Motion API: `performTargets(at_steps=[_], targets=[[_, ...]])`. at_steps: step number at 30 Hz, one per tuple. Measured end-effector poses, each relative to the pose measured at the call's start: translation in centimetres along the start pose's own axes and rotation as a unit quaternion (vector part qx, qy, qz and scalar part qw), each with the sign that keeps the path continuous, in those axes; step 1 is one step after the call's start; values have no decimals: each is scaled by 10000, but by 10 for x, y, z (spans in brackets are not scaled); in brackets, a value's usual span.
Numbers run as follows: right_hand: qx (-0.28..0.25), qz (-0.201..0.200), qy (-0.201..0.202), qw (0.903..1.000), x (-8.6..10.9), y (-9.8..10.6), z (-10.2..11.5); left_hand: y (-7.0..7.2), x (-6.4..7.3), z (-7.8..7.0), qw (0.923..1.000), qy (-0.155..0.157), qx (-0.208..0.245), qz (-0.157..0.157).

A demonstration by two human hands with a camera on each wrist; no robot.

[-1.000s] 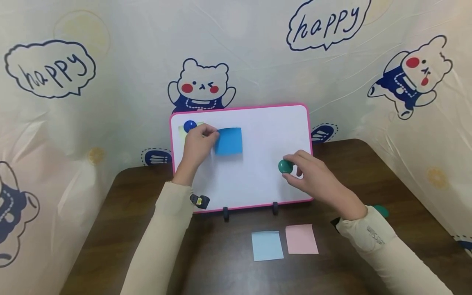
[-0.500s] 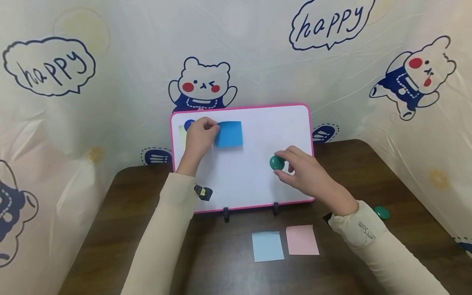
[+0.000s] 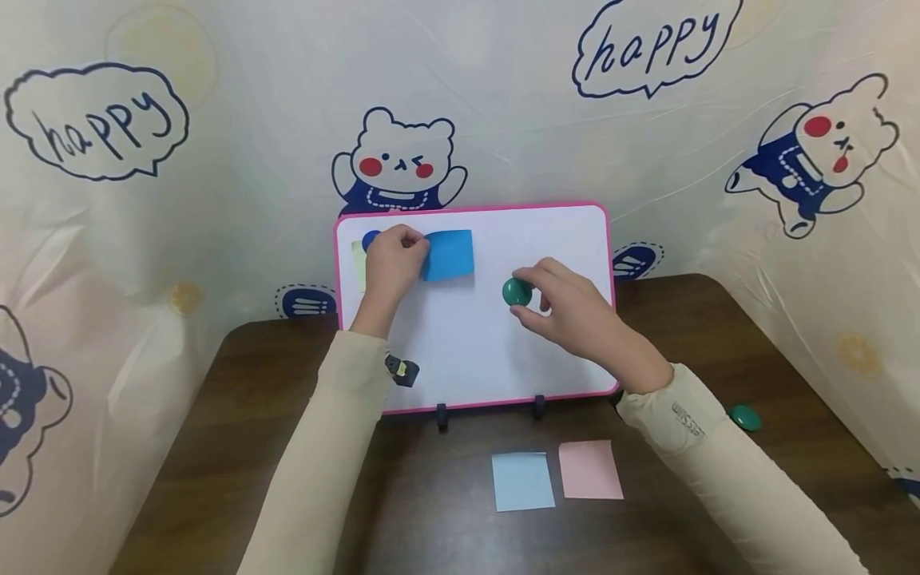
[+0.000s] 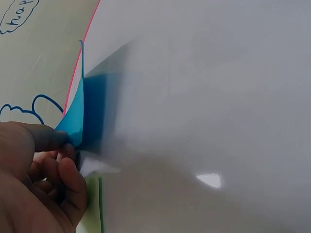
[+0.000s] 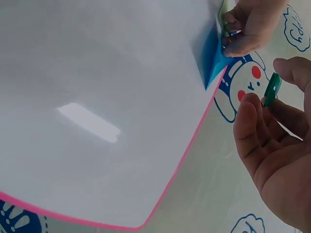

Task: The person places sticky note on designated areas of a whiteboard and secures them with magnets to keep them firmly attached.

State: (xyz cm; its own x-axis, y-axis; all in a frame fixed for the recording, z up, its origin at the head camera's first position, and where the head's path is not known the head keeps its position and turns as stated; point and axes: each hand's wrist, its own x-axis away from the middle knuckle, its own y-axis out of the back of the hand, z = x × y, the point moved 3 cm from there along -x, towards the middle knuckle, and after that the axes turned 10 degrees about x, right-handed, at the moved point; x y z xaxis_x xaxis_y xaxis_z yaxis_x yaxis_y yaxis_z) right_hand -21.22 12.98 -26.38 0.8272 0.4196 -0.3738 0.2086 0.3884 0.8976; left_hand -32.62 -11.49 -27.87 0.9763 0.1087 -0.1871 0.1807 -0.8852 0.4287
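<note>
Between thumb and finger my left hand (image 3: 394, 267) pinches the left edge of a bright blue sticky note (image 3: 450, 255). In the left wrist view the blue note (image 4: 74, 124) bends and stands a little off the whiteboard, casting a shadow. My right hand (image 3: 575, 311) holds a round green magnet (image 3: 517, 291) by its rim, in front of the board and right of the note. The whiteboard (image 3: 460, 343) has a pink frame. At its upper left a blue magnet (image 3: 370, 239) sits on a pale green note (image 3: 358, 267), both partly hidden by my left hand.
A light blue note (image 3: 523, 481) and a pink note (image 3: 591, 469) lie on the dark wooden table (image 3: 431, 511) before the board. Another green magnet (image 3: 745, 417) lies at the right. Black feet (image 3: 442, 417) support the board; a patterned curtain (image 3: 517, 144) hangs behind.
My left hand has raised the blue note slightly up the board. My right hand has brought the green magnet leftward and up, closer to the note.
</note>
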Motion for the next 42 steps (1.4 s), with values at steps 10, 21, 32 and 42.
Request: performTargets(at_steps=[10,21,32,42], targets=[[232,-219,-69,9995,-57,-7,13,-2,-1,-2,9981,-265,-528,-159],[422,120,-320,9985,-114,-31,17,-1,2,-3,9990,-249,-336,-163],[843,291,-374,9953,-138,-55,15,-1,0,-2,9990,-203,-372,-169],[933,237,-329,9948,-142,-60,13,0,0,1,9989,-248,-299,-257]])
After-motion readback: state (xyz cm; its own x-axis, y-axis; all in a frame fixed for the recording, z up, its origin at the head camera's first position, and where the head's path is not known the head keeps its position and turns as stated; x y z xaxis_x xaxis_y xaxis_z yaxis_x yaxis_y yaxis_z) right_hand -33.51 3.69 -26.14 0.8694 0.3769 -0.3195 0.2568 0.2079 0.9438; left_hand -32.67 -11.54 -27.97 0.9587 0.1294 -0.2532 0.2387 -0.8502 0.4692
